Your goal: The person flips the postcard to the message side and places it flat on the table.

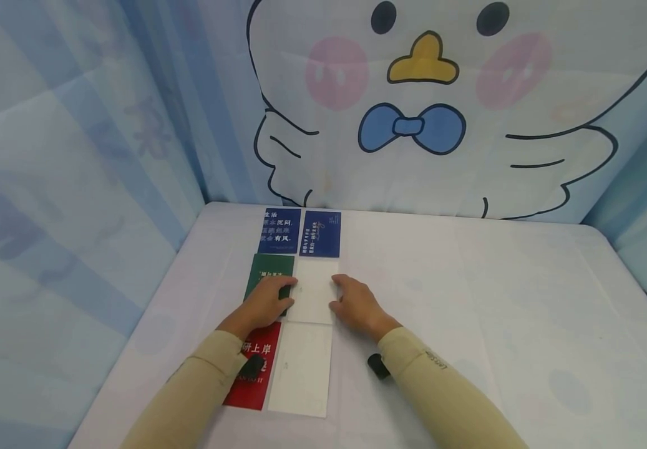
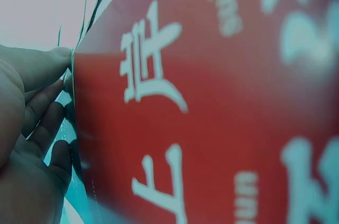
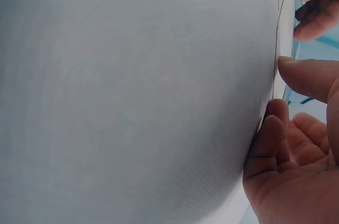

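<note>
When squaring up the middle white card [image 1: 313, 293] on the table [image 1: 469, 299] (seemingly the step in hand), best to press both side edges evenly, keep flat, and avoid nudging the green card [image 1: 264, 265] at L or the lower white card [image 1: 301, 368]. Grip: L hand [image 1: 264, 302] w/ thumb & index apart at L edge, R hand [image 1: 359, 305] likewise at R edge; apparently touching, not clasping; can't tell pressure. Location: middle row, R col., btwn R navy card [image 1: 321, 234] & lower white card. Legible: 研上岸, seemingly "DO IT", on red card [image 1: 267, 352]; 生活, 沉闷, 有风 on L navy card [image 1: 279, 231]; R cuff [image 1: 407, 349] print unclear.
</note>
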Action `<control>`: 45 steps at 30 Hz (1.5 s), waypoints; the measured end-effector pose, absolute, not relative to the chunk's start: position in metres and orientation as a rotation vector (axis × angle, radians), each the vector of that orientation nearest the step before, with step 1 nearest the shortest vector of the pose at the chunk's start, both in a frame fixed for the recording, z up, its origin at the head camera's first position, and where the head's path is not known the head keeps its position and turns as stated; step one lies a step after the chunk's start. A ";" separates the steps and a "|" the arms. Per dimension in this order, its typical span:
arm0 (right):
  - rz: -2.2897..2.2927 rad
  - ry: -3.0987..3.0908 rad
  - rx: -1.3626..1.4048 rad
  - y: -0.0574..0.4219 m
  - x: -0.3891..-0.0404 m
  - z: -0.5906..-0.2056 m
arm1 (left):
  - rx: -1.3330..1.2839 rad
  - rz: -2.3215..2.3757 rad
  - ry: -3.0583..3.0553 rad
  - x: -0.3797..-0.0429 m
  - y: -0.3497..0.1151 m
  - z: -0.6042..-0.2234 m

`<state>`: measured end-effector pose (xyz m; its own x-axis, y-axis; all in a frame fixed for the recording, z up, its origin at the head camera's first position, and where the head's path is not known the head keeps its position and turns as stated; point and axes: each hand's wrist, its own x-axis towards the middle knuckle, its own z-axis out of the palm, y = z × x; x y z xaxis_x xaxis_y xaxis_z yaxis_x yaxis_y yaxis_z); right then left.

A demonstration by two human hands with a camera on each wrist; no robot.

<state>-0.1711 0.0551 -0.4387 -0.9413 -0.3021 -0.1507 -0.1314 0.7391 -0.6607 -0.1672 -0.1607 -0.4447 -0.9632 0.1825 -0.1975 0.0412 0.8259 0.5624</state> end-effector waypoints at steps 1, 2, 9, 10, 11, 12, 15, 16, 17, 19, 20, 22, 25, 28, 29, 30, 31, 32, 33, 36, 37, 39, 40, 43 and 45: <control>-0.996 2.692 -0.344 0.055 -0.171 -0.439 | 0.170 0.839 2.765 -0.167 -0.161 -0.445; -0.997 2.691 -0.345 0.055 -0.171 -0.438 | 0.166 0.834 2.764 -0.167 -0.161 -0.445; -0.981 2.694 -0.365 0.055 -0.175 -0.438 | 0.145 0.839 2.753 -0.170 -0.160 -0.443; -0.982 2.693 -0.365 0.055 -0.175 -0.438 | 0.141 0.842 2.751 -0.171 -0.160 -0.443; -0.982 2.691 -0.366 0.055 -0.176 -0.438 | 0.136 0.845 2.748 -0.171 -0.160 -0.442; -0.982 2.690 -0.368 0.055 -0.176 -0.438 | 0.138 0.842 2.749 -0.171 -0.159 -0.442; -0.962 2.689 -0.379 0.055 -0.175 -0.439 | 0.130 0.845 2.739 -0.170 -0.158 -0.440; -0.952 2.693 -0.385 0.055 -0.175 -0.439 | 0.129 0.854 2.734 -0.170 -0.158 -0.440; -0.941 2.704 -0.400 0.055 -0.176 -0.439 | 0.130 0.863 2.733 -0.170 -0.158 -0.439; -0.940 2.717 -0.418 0.058 -0.176 -0.437 | 0.139 0.902 2.734 -0.171 -0.157 -0.436; -0.953 2.721 -0.419 0.059 -0.176 -0.435 | 0.146 0.924 2.739 -0.172 -0.157 -0.433; -0.971 2.729 -0.433 0.064 -0.178 -0.429 | 0.190 0.959 2.758 -0.175 -0.157 -0.426; -1.007 2.725 -0.443 0.073 -0.186 -0.416 | 0.265 0.994 2.782 -0.184 -0.159 -0.412; -0.995 2.731 -0.466 0.083 -0.200 -0.402 | 0.322 0.999 2.795 -0.195 -0.165 -0.397; -0.987 2.734 -0.474 0.086 -0.206 -0.398 | 0.334 1.001 2.798 -0.200 -0.166 -0.392; -0.981 2.738 -0.481 0.089 -0.211 -0.394 | 0.338 0.995 2.804 -0.205 -0.168 -0.388; -0.970 2.739 -0.495 0.090 -0.218 -0.391 | 0.330 0.990 2.808 -0.210 -0.170 -0.385; -0.962 2.742 -0.509 0.091 -0.224 -0.388 | 0.323 0.990 2.811 -0.216 -0.171 -0.383; -0.952 2.746 -0.521 0.092 -0.230 -0.386 | 0.312 0.993 2.810 -0.222 -0.172 -0.382; -0.930 2.751 -0.532 0.092 -0.247 -0.383 | 0.280 1.008 2.787 -0.238 -0.172 -0.382; -0.925 2.750 -0.526 0.092 -0.251 -0.383 | 0.277 1.016 2.777 -0.243 -0.171 -0.384; -0.916 2.743 -0.504 0.090 -0.259 -0.382 | 0.287 1.039 2.753 -0.252 -0.169 -0.387; -0.917 2.735 -0.489 0.089 -0.263 -0.383 | 0.292 1.036 2.748 -0.256 -0.168 -0.390; -0.910 2.712 -0.470 0.083 -0.273 -0.386 | 0.263 1.022 2.738 -0.264 -0.167 -0.397; -0.911 2.695 -0.470 0.076 -0.279 -0.389 | 0.214 1.001 2.738 -0.269 -0.166 -0.402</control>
